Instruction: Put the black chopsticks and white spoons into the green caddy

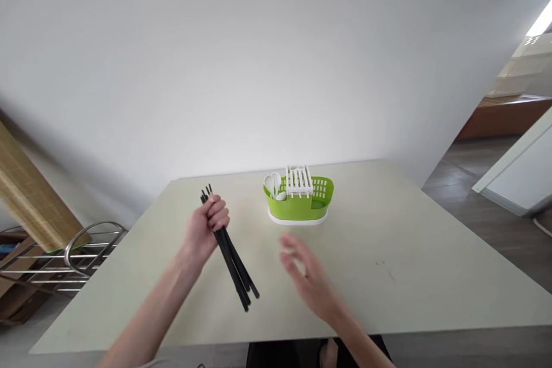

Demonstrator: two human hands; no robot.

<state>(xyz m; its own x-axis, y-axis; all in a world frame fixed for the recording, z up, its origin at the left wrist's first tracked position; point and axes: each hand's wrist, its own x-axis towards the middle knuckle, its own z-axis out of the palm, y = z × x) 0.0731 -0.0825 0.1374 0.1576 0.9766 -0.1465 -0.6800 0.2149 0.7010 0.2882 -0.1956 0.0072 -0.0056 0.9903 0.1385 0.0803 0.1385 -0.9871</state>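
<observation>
My left hand [211, 221] is closed round a bundle of black chopsticks [233, 261], held at a slant above the left part of the table. Their thick ends point down and to the right; the thin tips stick out above my fist. My right hand [304, 270], slightly blurred, hovers over the middle of the table with fingers apart and nothing in them. Beyond it stands a green utensil caddy [287, 210] on a white base. Several white spoons [269, 184] stand in its left compartment, and a white slatted rack [299, 180] sits over its middle.
The pale table [366, 276] meets a white wall [276, 69] at its back edge. A metal rack [90, 250] and a rolled bamboo mat [37, 184] are on the left. A white panel [521, 167] stands on the floor at right.
</observation>
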